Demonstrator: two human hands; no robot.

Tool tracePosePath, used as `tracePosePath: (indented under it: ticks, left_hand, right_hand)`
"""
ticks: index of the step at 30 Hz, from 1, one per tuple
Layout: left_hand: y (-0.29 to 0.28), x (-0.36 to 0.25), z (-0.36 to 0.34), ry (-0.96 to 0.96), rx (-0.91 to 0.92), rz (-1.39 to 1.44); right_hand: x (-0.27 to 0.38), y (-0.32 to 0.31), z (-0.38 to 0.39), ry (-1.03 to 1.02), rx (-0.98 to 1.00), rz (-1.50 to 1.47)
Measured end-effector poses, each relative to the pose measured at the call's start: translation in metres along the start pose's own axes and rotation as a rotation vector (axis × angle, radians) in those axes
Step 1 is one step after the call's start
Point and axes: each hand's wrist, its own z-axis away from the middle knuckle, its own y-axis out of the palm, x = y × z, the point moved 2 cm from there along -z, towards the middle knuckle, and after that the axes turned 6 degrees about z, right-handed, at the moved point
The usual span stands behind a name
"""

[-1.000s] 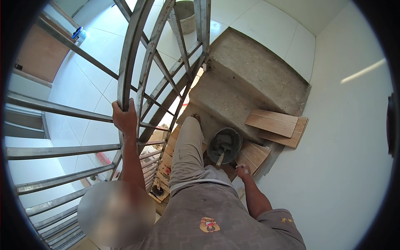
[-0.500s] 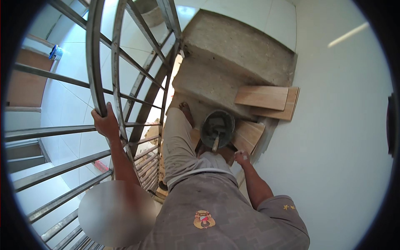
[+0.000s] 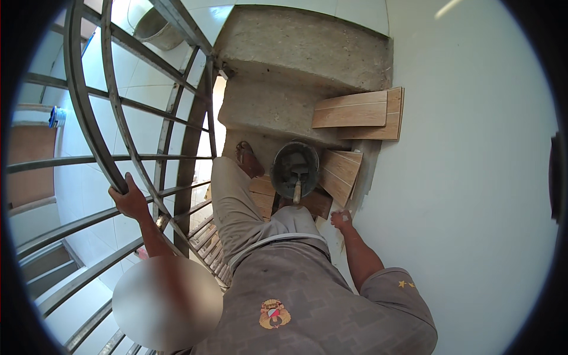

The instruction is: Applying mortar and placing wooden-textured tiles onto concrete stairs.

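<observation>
My left hand (image 3: pixel 129 200) is wrapped round the metal handrail (image 3: pixel 89 118) of the stair railing. Low beside the white wall hangs my right hand (image 3: pixel 341 219), its fingers loosely curled and nothing visible in them; a pale patch shows on its back. Just ahead of my legs stands a dark bucket (image 3: pixel 278 180) holding grey wet mix. A trowel (image 3: pixel 297 190) rests in it, wooden handle toward me. Between the bucket and the wall lean wood-look tiles (image 3: pixel 339 176), the things nearest my right hand.
Bare concrete steps (image 3: pixel 278 89) rise ahead. More wood-look tiles (image 3: pixel 355 111) lie stacked on a step against the wall (image 3: pixel 461 177). Past the railing, another bucket (image 3: pixel 157 29) stands on a white tiled floor. My bare foot (image 3: pixel 248 160) is on the step left of the dark bucket.
The view has shifted, so the steps, tiles and bucket sit farther left and higher. My left hand still grips the handrail, and my right hand stays low by the wall.
</observation>
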Motion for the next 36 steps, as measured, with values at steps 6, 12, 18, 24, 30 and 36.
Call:
tracePosePath:
  ticks: [6,12,18,24,30,36]
  left_hand:
    - [-0.034,0.007,-0.008,-0.011,-0.078,-0.063]
    - [-0.035,0.008,-0.009,-0.024,-0.053,-0.051]
    - [-0.034,0.005,-0.006,-0.026,-0.048,-0.018]
    - [-0.033,0.003,-0.004,-0.014,-0.050,-0.018]
    - [-0.029,0.003,-0.008,-0.026,0.024,0.072]
    - [-0.032,0.010,-0.019,0.002,0.135,0.090]
  right_hand:
    - [0.098,0.017,-0.003,0.508,0.033,-0.242]
    - [0.111,0.022,-0.014,0.543,0.069,-0.231]
    - [0.136,0.005,-0.030,0.562,0.035,-0.416]
    - [0.156,-0.007,-0.031,0.473,0.071,-0.412]
    - [0.110,0.016,-0.023,0.511,0.123,-0.518]
    - [0.106,0.019,-0.008,0.574,0.119,-0.501]
